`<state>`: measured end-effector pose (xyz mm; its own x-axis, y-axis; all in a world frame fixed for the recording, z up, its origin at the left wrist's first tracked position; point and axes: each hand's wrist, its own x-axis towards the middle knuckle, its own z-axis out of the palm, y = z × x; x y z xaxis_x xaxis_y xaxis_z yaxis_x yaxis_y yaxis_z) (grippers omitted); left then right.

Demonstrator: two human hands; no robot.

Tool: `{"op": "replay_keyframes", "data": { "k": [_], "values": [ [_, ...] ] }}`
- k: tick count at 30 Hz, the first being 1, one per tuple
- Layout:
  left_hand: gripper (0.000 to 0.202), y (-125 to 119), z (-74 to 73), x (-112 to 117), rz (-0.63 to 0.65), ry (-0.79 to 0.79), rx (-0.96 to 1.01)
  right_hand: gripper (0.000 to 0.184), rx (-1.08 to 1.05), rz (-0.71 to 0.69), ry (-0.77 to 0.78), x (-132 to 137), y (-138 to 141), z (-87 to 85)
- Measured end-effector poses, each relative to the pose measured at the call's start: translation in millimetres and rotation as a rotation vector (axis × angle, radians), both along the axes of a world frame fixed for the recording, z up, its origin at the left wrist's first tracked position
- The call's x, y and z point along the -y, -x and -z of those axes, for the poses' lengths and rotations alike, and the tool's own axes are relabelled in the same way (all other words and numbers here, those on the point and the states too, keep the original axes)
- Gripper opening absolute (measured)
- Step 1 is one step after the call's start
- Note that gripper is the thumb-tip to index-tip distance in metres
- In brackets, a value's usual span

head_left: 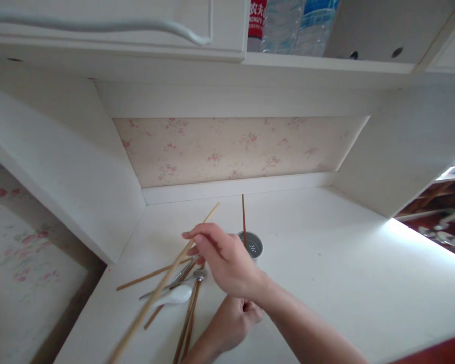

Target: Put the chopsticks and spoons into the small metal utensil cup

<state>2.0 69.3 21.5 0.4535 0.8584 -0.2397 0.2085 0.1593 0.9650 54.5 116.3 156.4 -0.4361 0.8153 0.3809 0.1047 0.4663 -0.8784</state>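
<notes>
Wooden chopstick (pixel 160 290): slim, pinched in right hand (pixel 225 258) | left hand (pixel 237 319): curled, cannot tell contents | cup (pixel 258 246): perforated

In front of me a white countertop (pixel 311 253) is running back to a pale wall panel (pixel 227 139) sprigged with pink flowers, while a white side panel (pixel 60 126) is closing it in on the left and another upright (pixel 409 141) is standing on the right. Overhead, a white cabinet door (pixel 98 10) with a long wavy handle (pixel 98 25) is hanging beside an open shelf (pixel 326 61), and more flowered wallpaper (pixel 18 242) is showing beyond the left side. Bright light (pixel 405 232) is washing over the counter's right edge.
</notes>
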Motion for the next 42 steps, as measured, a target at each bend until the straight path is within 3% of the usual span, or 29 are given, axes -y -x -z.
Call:
{"op": "replay_keyframes", "data": {
  "k": [2,4,8,13,17,28,37,42],
  "values": [
    [0.025,-1,2.6,0,-0.03,-0.006,-0.089,0.022,-0.297,-0.007,0.137,-3,-12,-10.9],
    [0.033,-1,3.0,-1,-0.033,-0.03,-0.119,0.024,-0.457,0.063,0.176,-12,-28,-16.2],
    [0.036,-1,-0.8,-2,-0.001,-0.031,-0.123,0.055,-0.586,0.335,0.105,-39,-65,-16.3],
    [0.037,-2,0.8,-5,-0.034,-0.026,-0.11,0.028,-0.647,0.516,0.115,-64,-99,-12.2],
    [0.037,-3,7.5,-7,-0.079,-0.019,-0.096,0.024,-0.695,0.529,0.174,-71,-106,-4.4],
    [0.038,-7,6.7,-14,-0.107,0.021,-0.147,0.034,-0.253,0.633,0.218,-79,-101,52.8],
    [0.034,-8,7.7,-17,-0.108,0.044,-0.177,0.034,0.114,0.668,0.129,-78,-97,58.5],
    [0.033,-8,6.6,-17,-0.094,0.052,-0.176,0.034,0.185,0.63,0.108,-80,-94,62.5]
  ]
}}
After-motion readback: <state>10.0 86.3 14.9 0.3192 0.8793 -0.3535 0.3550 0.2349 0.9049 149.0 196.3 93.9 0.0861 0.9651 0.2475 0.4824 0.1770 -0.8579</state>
